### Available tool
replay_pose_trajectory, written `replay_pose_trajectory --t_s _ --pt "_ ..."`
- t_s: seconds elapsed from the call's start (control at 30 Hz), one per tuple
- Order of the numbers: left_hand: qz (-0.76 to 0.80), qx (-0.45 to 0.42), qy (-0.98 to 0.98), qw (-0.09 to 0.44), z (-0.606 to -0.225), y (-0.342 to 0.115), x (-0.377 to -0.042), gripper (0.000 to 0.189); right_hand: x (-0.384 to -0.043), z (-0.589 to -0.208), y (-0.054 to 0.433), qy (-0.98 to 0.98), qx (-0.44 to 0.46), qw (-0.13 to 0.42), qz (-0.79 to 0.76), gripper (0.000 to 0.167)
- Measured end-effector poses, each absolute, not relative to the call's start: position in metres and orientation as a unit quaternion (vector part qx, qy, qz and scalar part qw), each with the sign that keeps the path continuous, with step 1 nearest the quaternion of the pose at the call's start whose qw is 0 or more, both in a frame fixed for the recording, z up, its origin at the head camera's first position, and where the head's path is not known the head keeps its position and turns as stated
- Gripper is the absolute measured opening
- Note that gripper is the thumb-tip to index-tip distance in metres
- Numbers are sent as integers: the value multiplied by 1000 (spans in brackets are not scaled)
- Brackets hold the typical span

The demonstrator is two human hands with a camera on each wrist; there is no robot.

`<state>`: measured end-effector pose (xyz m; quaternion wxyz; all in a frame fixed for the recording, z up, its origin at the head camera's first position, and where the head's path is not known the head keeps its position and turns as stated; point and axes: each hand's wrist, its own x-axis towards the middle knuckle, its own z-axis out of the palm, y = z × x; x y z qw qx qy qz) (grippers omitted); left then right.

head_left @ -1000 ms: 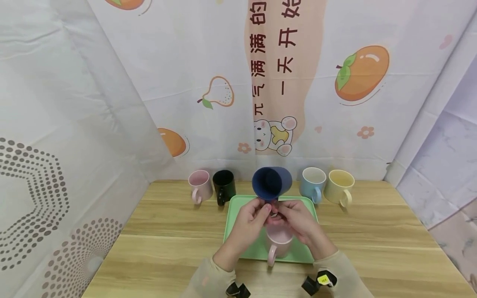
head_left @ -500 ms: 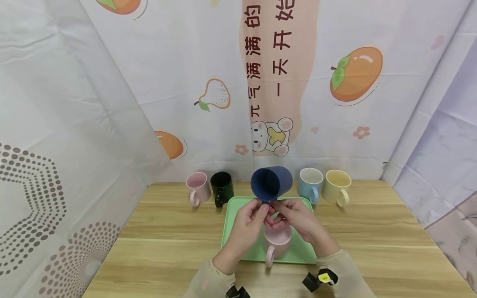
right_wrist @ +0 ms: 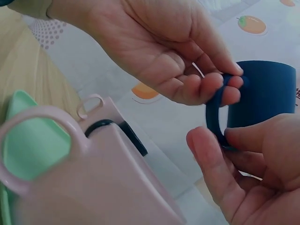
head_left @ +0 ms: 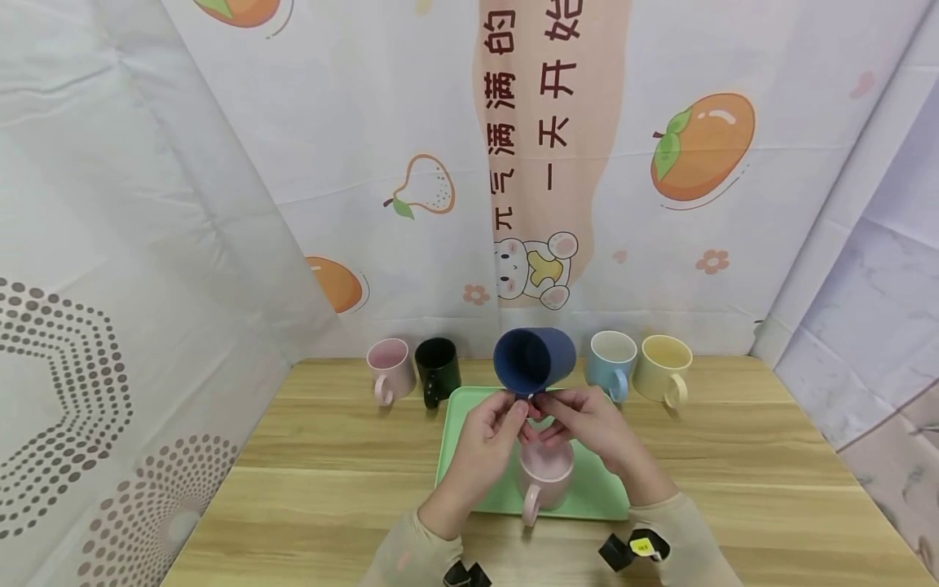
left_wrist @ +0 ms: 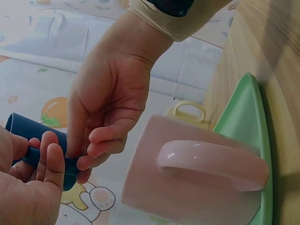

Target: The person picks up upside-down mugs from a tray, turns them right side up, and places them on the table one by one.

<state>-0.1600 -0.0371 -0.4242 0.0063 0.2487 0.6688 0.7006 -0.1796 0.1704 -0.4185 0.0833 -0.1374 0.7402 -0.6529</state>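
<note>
Over the far part of a green tray, a dark blue mug is held up on its side, its mouth toward me and its handle downward. My left hand pinches that handle between thumb and fingers. The fingers of my right hand pinch the handle from the other side, close to the mug's wall. Beneath both hands a pale pink mug stands upright on the tray, handle toward me; in the left wrist view this pink mug looms large beside the hands.
At the back left stand another pink mug and a black mug. A light blue mug and a yellow mug are at the back right. Behind the wooden table hangs a printed cloth.
The blue mug stays raised in both hands. My right hand's fingers have shifted slightly around the handle, and the head view has moved a little. The other mugs stand as before.
</note>
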Motion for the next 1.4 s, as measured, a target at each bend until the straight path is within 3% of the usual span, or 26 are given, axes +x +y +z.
replay_pose_trajectory --t_s 0.63,0.93,1.4 --pt "695 217 686 6 -416 -37 -163 26 -185 -413 209 836 -161 25 -524 24" --pt "699 200 686 -8 -416 -38 -168 26 -189 -418 223 903 -195 -48 -379 31" --pt "706 134 693 -49 -423 -53 -197 23 -185 -422 213 882 -307 39 -355 64"
